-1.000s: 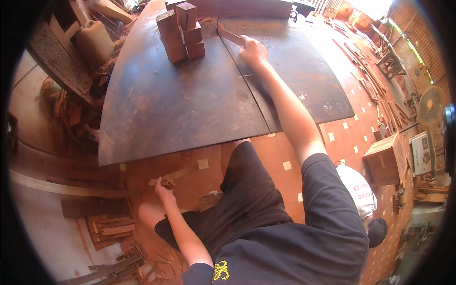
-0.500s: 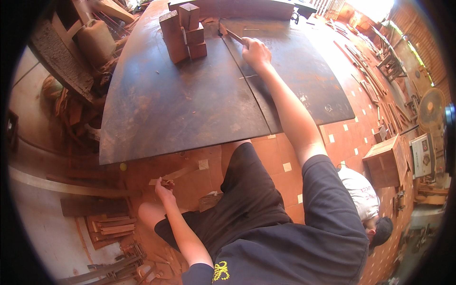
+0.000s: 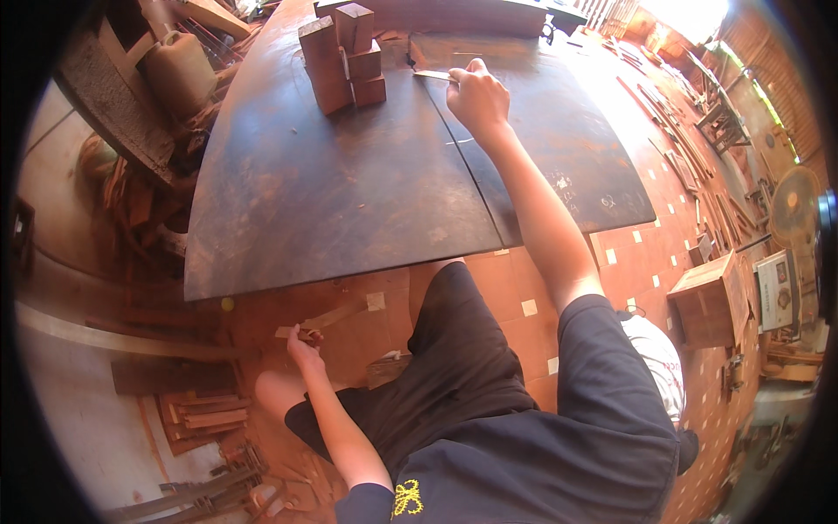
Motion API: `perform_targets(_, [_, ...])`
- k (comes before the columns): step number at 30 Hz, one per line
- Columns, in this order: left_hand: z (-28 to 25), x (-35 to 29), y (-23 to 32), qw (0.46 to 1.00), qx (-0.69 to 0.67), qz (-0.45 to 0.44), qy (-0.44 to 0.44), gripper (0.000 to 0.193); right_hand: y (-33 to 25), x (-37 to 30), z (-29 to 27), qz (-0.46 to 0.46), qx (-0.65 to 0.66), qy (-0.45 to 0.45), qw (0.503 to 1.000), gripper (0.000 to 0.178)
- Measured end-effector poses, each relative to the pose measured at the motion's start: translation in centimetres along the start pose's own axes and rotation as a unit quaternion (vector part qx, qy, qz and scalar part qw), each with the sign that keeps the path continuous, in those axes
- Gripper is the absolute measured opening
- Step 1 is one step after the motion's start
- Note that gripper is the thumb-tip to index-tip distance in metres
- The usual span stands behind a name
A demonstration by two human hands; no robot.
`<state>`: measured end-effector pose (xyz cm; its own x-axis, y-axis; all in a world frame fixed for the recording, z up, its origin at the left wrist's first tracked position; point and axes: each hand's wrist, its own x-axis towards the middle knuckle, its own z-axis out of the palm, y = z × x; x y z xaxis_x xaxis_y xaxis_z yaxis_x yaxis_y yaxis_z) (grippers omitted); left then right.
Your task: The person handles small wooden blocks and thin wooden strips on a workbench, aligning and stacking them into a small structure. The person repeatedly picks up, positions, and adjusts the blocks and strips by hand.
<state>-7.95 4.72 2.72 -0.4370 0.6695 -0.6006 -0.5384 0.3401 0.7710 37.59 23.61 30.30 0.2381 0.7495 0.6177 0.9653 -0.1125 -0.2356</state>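
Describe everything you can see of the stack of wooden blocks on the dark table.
The stack of wooden blocks sits near the far edge of the dark table. It is several reddish-brown, squared, rough-sawn blocks piled unevenly, two or three high, with paler top faces. It rests on the tabletop; the right hand is beside it, not touching.

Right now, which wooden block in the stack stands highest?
The block at the top right of the stack, nearest the table's far edge. Its top rises above the taller left block beside it.
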Motion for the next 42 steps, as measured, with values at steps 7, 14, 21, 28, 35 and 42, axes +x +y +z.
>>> perform_targets(7, [-0.4, 0.4, 0.0, 1.0, 0.005, -0.007, -0.005, 0.022, 0.1, 0.2, 1.0, -0.018, -0.067, -0.016, 0.997, 0.019])
perform_targets(14, [0.0, 0.2, 0.0, 1.0, 0.009, -0.004, -0.007, 0.021, 0.7, 0.5, 2.0, -0.01, -0.044, -0.033, 0.998, 0.018])
perform_targets(21, [0.0, 0.0, 0.1, 1.0, 0.011, -0.006, -0.001, 0.021, -1.3, 0.0, 0.2, -0.051, 0.033, 0.058, 0.996, 0.016])
perform_targets(28, [0.4, -0.1, -0.3, 1.0, 0.017, 0.0, 0.003, 0.022, 0.6, 0.6, 2.5, -0.051, -0.008, -0.007, 0.999, 0.016])
perform_targets(35, [0.3, -0.3, -0.1, 1.0, 0.013, 0.0, 0.0, 0.021, -0.8, 0.3, 1.7, -0.053, 0.051, 0.034, 0.997, 0.017])
perform_targets(42, [0.8, -0.6, -0.1, 1.0, 0.024, 0.0, 0.005, 0.021, -0.4, 0.7, 1.6, -0.061, 0.007, 0.03, 0.998, 0.018])
